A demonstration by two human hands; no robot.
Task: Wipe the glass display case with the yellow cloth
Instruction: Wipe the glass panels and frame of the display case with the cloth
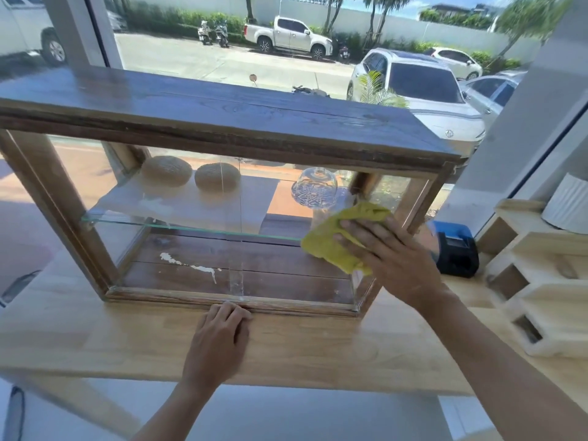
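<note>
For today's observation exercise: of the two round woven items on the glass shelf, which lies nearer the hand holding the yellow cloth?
The right-hand woven item, beside the cut-glass dome. The other sits farther left, away from the right hand.

Both forearms are bare to the frame's lower edge; no sleeve shows. Left hand (pixel 219 338) and right hand (pixel 386 259) carry no gloves, rings or watch.

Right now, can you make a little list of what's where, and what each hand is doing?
case: wooden display case with glass front, on the counter
right hand: presses the yellow cloth on the glass, right end
left hand: rests on counter, fingertips at the case's bottom rail
upper shelf: two woven mats, glass dome
</note>
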